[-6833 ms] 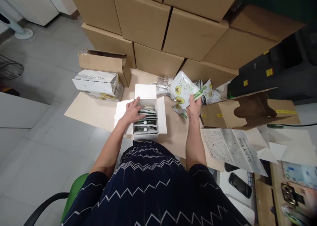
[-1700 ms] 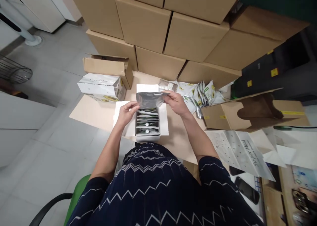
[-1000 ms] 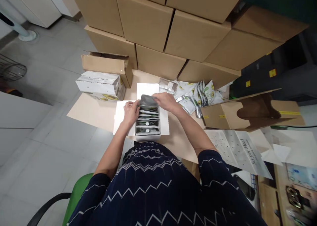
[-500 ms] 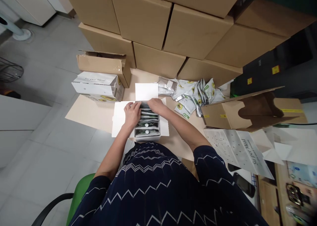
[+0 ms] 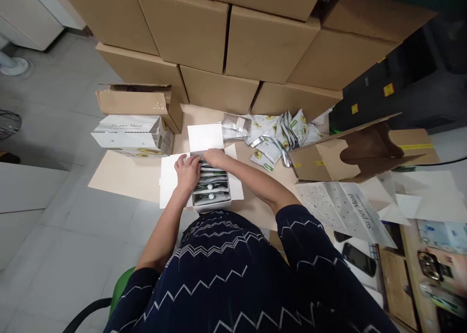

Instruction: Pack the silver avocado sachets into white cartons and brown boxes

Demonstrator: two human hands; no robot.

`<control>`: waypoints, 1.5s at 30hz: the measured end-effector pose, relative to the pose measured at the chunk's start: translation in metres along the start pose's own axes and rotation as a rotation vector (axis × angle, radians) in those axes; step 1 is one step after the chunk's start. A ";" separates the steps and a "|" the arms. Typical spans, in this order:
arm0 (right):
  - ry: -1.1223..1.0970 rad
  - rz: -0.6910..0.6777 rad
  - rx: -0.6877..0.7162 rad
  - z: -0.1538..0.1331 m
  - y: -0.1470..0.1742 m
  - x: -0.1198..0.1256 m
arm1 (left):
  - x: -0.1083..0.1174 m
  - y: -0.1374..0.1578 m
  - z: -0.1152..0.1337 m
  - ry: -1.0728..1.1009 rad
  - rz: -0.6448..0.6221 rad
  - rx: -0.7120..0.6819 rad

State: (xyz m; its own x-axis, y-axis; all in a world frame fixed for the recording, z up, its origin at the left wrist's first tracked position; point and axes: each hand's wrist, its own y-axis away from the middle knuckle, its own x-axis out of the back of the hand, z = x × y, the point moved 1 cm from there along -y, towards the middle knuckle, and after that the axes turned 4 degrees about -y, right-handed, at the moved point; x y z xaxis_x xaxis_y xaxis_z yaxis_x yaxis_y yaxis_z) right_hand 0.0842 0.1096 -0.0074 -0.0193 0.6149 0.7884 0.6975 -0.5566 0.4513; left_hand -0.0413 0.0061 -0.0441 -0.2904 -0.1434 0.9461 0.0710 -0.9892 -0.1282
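Note:
An open white carton [image 5: 212,206] stands at the table's near edge, its flaps folded outward. Inside, silvery pouches [image 5: 211,186] stand upright in a row, and two of them nearest me show round white caps. My left hand [image 5: 188,171] lies over the carton's left side, fingers apart and bent, with the tips at the pouches. At the far end of the carton, my right hand [image 5: 216,157] reaches in from the right with its fingers curled. Its fingertips are hidden, so what they grip cannot be made out.
Loose avocado-print pouches [image 5: 270,145] lie beyond the carton. At the left stand a printed white box [image 5: 127,136] and a brown carton [image 5: 133,101]. Stacked cardboard boxes [image 5: 270,46] rise behind. An open brown box [image 5: 328,160] and a flat printed sheet [image 5: 343,209] are at the right.
The whole view has shifted, so things sit a little further left. My right hand has moved slightly left across the carton's far end, closer to my left hand.

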 end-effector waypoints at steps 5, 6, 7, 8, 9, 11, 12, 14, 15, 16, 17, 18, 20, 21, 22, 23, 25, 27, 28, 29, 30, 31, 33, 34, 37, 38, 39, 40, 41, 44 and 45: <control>0.054 0.079 -0.077 0.004 0.015 0.001 | 0.003 0.002 0.003 -0.039 -0.020 -0.011; 0.054 0.093 -0.077 0.005 0.020 0.002 | 0.004 0.003 0.003 -0.043 -0.021 -0.015; 0.051 0.116 -0.071 0.005 0.025 0.004 | 0.004 0.003 0.002 -0.047 -0.025 -0.018; 0.040 0.146 -0.058 0.006 0.030 0.007 | 0.005 0.003 0.002 -0.049 -0.030 -0.018; 0.017 0.184 -0.042 0.008 0.036 0.011 | 0.005 0.003 0.002 -0.049 -0.037 -0.017; -0.062 0.265 -0.008 0.015 0.046 0.019 | 0.005 0.003 0.002 -0.040 -0.052 -0.010; -0.111 0.303 0.007 0.020 0.050 0.024 | 0.005 0.003 0.002 -0.033 -0.057 -0.006; -0.207 0.370 0.027 0.034 0.056 0.029 | 0.006 0.002 0.003 -0.015 -0.065 0.004; -0.253 0.397 0.031 0.042 0.057 0.029 | 0.006 0.002 0.004 -0.007 -0.068 0.007; -0.302 0.419 0.032 0.049 0.058 0.027 | 0.006 0.002 0.004 0.000 -0.070 0.010; -0.357 0.438 0.026 0.056 0.057 0.023 | 0.007 0.002 0.005 0.004 -0.073 0.011; -0.411 0.457 0.009 0.062 0.055 0.018 | 0.007 0.002 0.005 0.006 -0.077 0.010; -0.463 0.523 -0.056 0.070 0.051 0.007 | 0.006 0.002 0.005 0.008 -0.085 0.005; -0.440 0.570 -0.103 0.072 0.049 0.001 | 0.006 0.002 0.004 0.007 -0.088 0.003; -0.394 0.617 -0.152 0.074 0.047 -0.004 | 0.006 0.002 0.003 0.005 -0.088 0.000; -0.345 0.649 -0.195 0.074 0.045 -0.008 | 0.005 0.001 0.001 0.004 -0.088 -0.002; -0.328 0.636 -0.244 0.075 0.044 -0.017 | 0.004 -0.003 -0.002 0.002 -0.087 -0.013; -0.431 0.567 -0.244 0.076 0.044 -0.026 | 0.004 -0.007 -0.006 0.001 -0.096 -0.039; -0.487 0.551 -0.234 0.077 0.044 -0.031 | 0.005 -0.010 -0.008 -0.001 -0.103 -0.059; -0.530 0.561 -0.224 0.077 0.046 -0.035 | 0.005 -0.013 -0.010 -0.003 -0.109 -0.081; -0.557 0.590 -0.217 0.077 0.047 -0.040 | 0.005 -0.015 -0.012 -0.007 -0.116 -0.105; -0.573 0.629 -0.215 0.077 0.049 -0.044 | 0.006 -0.018 -0.014 -0.011 -0.121 -0.126; -0.589 0.691 -0.227 0.076 0.053 -0.051 | 0.006 -0.023 -0.017 -0.021 -0.136 -0.158; -0.591 0.706 -0.238 0.075 0.054 -0.053 | 0.006 -0.025 -0.019 -0.027 -0.146 -0.166; -0.571 0.732 -0.273 0.071 0.058 -0.059 | 0.007 -0.032 -0.022 -0.039 -0.173 -0.180; -0.565 0.741 -0.276 0.069 0.058 -0.060 | 0.007 -0.034 -0.023 -0.040 -0.178 -0.187; -0.561 0.752 -0.278 0.068 0.059 -0.061 | 0.007 -0.035 -0.023 -0.041 -0.181 -0.195; -0.559 0.764 -0.281 0.066 0.060 -0.063 | 0.007 -0.036 -0.023 -0.041 -0.184 -0.203; -0.557 0.777 -0.286 0.063 0.061 -0.065 | 0.008 -0.037 -0.022 -0.042 -0.187 -0.210; -0.574 0.787 -0.312 0.058 0.068 -0.072 | 0.009 -0.033 -0.017 -0.042 -0.189 -0.206; -0.596 0.766 -0.322 0.058 0.072 -0.075 | 0.009 -0.031 -0.015 -0.038 -0.183 -0.199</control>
State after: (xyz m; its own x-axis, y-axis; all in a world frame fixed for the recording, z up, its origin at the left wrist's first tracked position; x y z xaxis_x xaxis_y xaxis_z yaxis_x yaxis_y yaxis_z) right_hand 0.1773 0.0563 -0.0583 0.7719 0.1593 0.6154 0.1452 -0.9867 0.0734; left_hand -0.0604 0.0349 -0.0358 -0.2452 0.0357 0.9688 -0.1695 -0.9855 -0.0066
